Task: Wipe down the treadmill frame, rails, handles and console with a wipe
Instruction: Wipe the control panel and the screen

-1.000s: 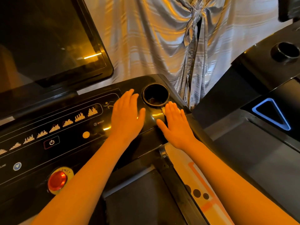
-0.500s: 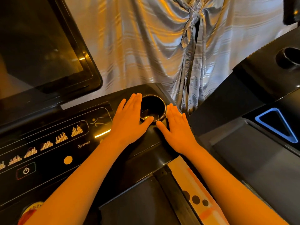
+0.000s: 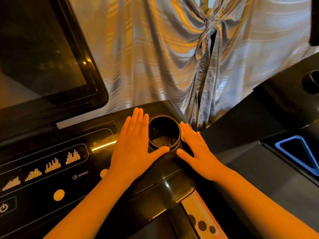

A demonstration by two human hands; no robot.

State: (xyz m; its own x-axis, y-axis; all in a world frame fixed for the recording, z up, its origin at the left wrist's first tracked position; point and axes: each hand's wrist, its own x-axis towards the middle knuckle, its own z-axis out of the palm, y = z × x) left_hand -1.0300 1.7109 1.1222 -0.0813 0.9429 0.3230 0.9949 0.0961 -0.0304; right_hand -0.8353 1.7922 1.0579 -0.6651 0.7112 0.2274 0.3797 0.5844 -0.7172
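Hands, two, flat on console [image 3: 51,187]: left hand [image 3: 133,149] at 9 o'clock of cup holder [image 3: 164,133], right hand [image 3: 198,152] at 3 o'clock, pressing pale wipe [image 3: 181,123]; each grip unclenched, fingers straight.

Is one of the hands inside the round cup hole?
No, the left hand and the right hand lie flat on the console, one on each side of the cup holder.
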